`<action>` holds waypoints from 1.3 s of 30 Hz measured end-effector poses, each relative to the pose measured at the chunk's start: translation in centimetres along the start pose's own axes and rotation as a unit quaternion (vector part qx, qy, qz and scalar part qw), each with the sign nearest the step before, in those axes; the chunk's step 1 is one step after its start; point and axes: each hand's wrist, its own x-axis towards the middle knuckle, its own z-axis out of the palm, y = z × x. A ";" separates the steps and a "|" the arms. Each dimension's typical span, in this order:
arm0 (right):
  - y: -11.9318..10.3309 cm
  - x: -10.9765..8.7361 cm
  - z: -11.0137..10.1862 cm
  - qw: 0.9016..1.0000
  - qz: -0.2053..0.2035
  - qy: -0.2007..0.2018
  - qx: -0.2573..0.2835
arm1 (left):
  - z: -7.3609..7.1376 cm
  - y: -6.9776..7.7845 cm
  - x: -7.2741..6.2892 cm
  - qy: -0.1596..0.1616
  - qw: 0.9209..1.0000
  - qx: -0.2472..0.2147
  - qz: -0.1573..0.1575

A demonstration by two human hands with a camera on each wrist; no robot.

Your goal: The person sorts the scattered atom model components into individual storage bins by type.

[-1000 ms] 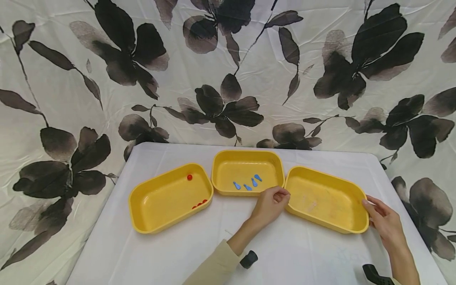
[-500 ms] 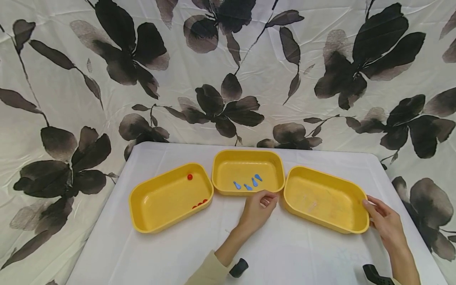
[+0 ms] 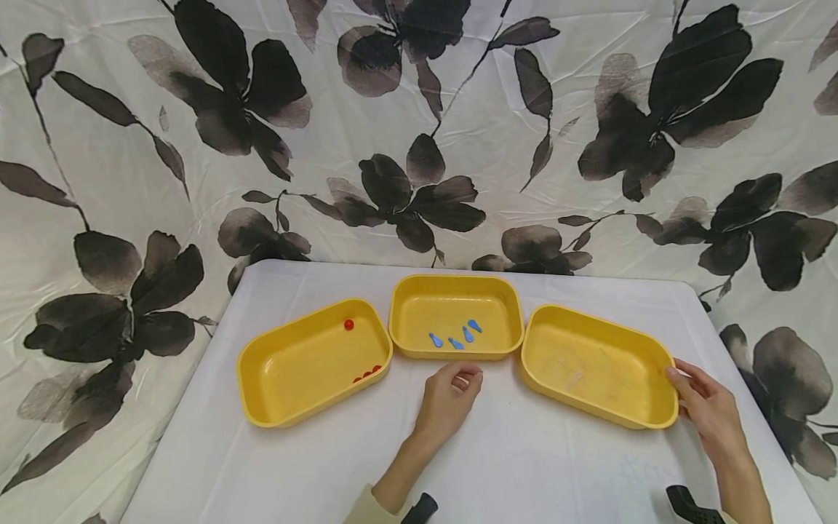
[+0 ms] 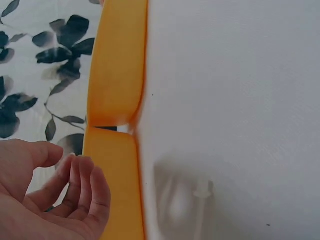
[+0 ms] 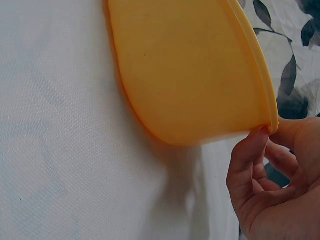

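My left hand (image 3: 447, 400) is over the white table just in front of the middle yellow tray (image 3: 452, 302). In the left wrist view its fingers (image 4: 82, 187) are loosely bent, the thumb stands apart, and they hold nothing. My right hand (image 3: 710, 415) pinches the outer end rim of the right yellow tray (image 3: 602, 364) between thumb and fingers. The right wrist view shows that grip at the rim of the tray (image 5: 190, 75). Several small blue pin-shaped pieces (image 3: 456, 343) lie in the middle tray. No loose pieces show in the right tray.
A third yellow tray (image 3: 294, 371) stands at the left, with a red ball (image 3: 349, 324) near its far side and several more red ones (image 3: 367, 375) along its near edge. The trays form a shallow arc on the white table (image 3: 524, 466). Behind hangs a floral cloth (image 3: 419, 109).
My left hand has moved left and toward me, away from the corner between the middle and right trays. The right tray's inner end shifted slightly left. My right hand stayed on its rim.
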 end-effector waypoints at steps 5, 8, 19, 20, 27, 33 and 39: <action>0.1 -0.1 0.0 1.000 0.000 -0.001 0.004 | -0.7 -0.8 -0.6 0.012 1.000 -0.005 -0.014; 0.0 -0.1 0.1 1.000 0.004 0.000 0.003 | -1.1 -1.2 -1.0 0.020 0.999 -0.013 -0.029; -0.1 -0.1 0.1 1.000 -0.002 0.002 -0.002 | -2.3 -2.5 -2.3 0.058 0.996 -0.015 -0.073; -0.1 -0.1 0.1 1.000 -0.002 0.002 -0.001 | -2.3 -2.6 -2.4 0.062 0.995 -0.013 -0.077; -0.1 -0.1 0.1 1.000 -0.003 0.002 -0.004 | -3.0 -3.0 -3.1 0.088 0.991 -0.001 -0.104; 0.0 0.0 0.1 1.000 -0.006 -0.001 -0.001 | -3.3 -3.4 -3.9 0.114 0.987 0.003 -0.116; 0.1 0.0 0.0 1.000 -0.010 -0.003 0.000 | -3.5 -3.9 -4.7 0.134 0.984 0.035 -0.108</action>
